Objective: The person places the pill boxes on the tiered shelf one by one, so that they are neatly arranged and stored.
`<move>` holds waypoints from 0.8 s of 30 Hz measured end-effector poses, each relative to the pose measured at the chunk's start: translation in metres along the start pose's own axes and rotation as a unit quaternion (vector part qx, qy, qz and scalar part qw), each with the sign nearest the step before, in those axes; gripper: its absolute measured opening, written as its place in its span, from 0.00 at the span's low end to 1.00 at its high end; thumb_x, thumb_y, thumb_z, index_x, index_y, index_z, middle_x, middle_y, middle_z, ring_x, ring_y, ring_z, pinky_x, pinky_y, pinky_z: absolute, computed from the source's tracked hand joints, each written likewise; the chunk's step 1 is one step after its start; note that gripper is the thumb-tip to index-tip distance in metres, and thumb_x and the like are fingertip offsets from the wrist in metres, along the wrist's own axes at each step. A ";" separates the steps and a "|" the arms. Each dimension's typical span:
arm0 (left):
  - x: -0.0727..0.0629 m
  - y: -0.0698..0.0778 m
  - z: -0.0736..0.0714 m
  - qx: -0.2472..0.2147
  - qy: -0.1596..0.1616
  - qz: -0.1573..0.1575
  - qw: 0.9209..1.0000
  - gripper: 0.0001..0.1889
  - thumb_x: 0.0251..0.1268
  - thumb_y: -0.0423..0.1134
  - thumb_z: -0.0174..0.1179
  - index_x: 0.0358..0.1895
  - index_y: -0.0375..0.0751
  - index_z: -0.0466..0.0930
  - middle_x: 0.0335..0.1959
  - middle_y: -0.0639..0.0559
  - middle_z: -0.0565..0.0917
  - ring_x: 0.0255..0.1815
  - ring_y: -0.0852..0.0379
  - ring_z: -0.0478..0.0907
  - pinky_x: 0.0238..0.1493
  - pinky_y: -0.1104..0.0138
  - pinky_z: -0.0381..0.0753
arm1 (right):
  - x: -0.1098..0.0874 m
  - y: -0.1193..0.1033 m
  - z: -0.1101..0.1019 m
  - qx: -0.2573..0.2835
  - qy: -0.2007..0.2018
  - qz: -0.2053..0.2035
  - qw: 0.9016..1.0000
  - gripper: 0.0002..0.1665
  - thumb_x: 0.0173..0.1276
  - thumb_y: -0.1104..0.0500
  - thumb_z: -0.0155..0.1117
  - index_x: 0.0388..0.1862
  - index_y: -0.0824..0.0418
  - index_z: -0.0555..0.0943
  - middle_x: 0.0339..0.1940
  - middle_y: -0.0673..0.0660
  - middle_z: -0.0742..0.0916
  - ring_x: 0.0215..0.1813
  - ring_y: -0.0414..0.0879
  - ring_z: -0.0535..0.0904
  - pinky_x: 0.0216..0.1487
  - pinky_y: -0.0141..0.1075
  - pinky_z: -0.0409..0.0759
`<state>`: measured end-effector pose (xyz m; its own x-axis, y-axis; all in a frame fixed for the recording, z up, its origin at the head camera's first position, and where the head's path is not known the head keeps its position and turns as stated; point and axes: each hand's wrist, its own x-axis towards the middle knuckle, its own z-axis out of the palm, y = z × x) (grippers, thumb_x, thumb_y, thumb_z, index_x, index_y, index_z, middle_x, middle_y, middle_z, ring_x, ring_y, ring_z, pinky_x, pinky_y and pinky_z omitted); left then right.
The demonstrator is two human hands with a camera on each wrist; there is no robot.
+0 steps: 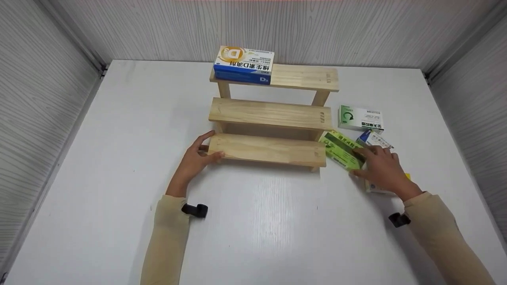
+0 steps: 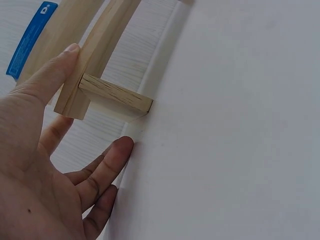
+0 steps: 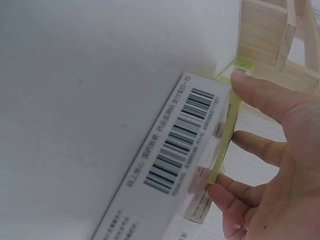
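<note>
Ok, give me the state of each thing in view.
Rack, upright, held by left hand.
D3 box, lying on top shelf.
Lime box, gripped by right hand.
Green-white box, lying on table.
Blue-white box, partly hidden.
Yellow-white box, mostly hidden.

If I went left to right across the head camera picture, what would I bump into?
The person's bare left hand → a pale wooden three-step stand → a flat bright-green cardboard box with a dark stripe → the person's bare right hand.
</note>
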<state>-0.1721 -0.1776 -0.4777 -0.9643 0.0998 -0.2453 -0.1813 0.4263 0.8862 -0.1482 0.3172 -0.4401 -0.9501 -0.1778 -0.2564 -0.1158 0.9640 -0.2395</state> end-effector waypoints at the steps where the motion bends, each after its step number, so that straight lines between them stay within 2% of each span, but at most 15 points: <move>1: 0.000 0.000 0.000 0.002 0.000 0.000 1.000 0.42 0.55 0.54 0.69 0.74 0.64 0.58 0.56 0.36 0.74 0.50 0.47 0.71 0.46 0.62 0.69 | 0.000 0.002 -0.001 0.005 -0.001 0.001 1.000 0.42 0.62 0.45 0.67 0.71 0.60 0.67 0.67 0.76 0.67 0.65 0.72 0.61 0.59 0.63 0.56; 7: -0.001 0.000 -0.001 -0.008 -0.004 0.000 1.000 0.43 0.54 0.53 0.70 0.74 0.63 0.58 0.57 0.36 0.73 0.53 0.47 0.71 0.47 0.60 0.69 | -0.002 0.016 -0.008 0.074 -0.025 0.004 0.997 0.42 0.64 0.46 0.66 0.72 0.61 0.63 0.68 0.75 0.61 0.58 0.70 0.69 0.56 0.63 0.65; 10: -0.001 0.000 -0.001 -0.013 -0.003 0.002 1.000 0.42 0.54 0.52 0.70 0.73 0.63 0.59 0.57 0.36 0.73 0.54 0.46 0.72 0.47 0.60 0.69 | -0.005 0.023 -0.013 0.114 -0.036 -0.003 0.993 0.41 0.66 0.48 0.64 0.72 0.62 0.61 0.69 0.74 0.57 0.59 0.66 0.68 0.56 0.62 0.68; 14: -0.002 0.001 -0.001 -0.012 -0.005 0.002 1.000 0.42 0.54 0.53 0.70 0.73 0.63 0.59 0.56 0.36 0.74 0.53 0.46 0.72 0.47 0.60 0.69 | -0.009 0.028 -0.021 0.141 -0.035 -0.010 0.989 0.39 0.67 0.50 0.64 0.70 0.65 0.62 0.70 0.73 0.55 0.62 0.66 0.65 0.59 0.62 0.66; 20: -0.002 0.002 -0.001 -0.009 -0.002 0.002 1.000 0.42 0.54 0.54 0.70 0.73 0.64 0.59 0.55 0.37 0.75 0.52 0.47 0.73 0.46 0.60 0.69 | -0.015 0.032 -0.039 0.176 -0.002 -0.041 0.983 0.35 0.66 0.55 0.65 0.67 0.68 0.65 0.68 0.72 0.58 0.59 0.66 0.64 0.55 0.59 0.65; 24: -0.003 0.002 -0.001 -0.008 -0.003 -0.001 1.000 0.42 0.54 0.54 0.70 0.73 0.65 0.59 0.54 0.38 0.75 0.52 0.47 0.73 0.46 0.60 0.70 | -0.019 0.034 -0.053 0.188 0.040 -0.069 0.979 0.31 0.65 0.60 0.65 0.65 0.69 0.68 0.65 0.71 0.61 0.57 0.62 0.64 0.52 0.48 0.62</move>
<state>-0.1699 -0.1778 -0.4745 -0.9631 0.1039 -0.2483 -0.1854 0.4126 0.8919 -0.1496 0.3634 -0.3942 -0.9545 -0.2700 -0.1265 -0.1439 0.7886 -0.5978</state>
